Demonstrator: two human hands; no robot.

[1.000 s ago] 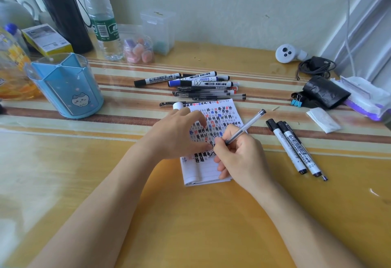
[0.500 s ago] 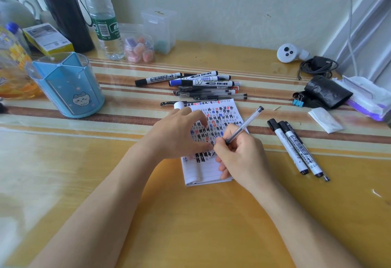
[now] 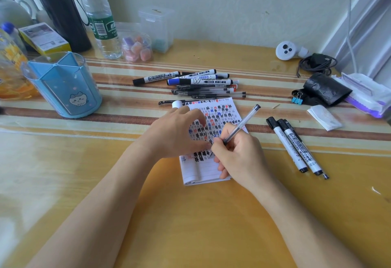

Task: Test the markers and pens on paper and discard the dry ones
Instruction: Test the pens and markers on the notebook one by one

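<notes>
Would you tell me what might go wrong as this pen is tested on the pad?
The pad is crowded with marks, so a faint stroke from the pen in the right hand may be misjudged. The left hand rests on inked marks and might smear them. The pile and the two markers could get mixed.

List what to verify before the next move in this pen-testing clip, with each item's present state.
1. Grip: the right hand holds the clear pen in a writing grip: ok.
2. Paper steady: the left hand rests on the notepad: ok.
3. Ink flowing from this pen: the tip is too small to judge: cannot tell.
4. Blank space: the ruled lines at the notepad's near end are unmarked: ok.
5. More to test: a pile of markers and pens lies beyond the notepad: ok.
6. Place for dry ones: no bin is visible: cannot tell.
</notes>
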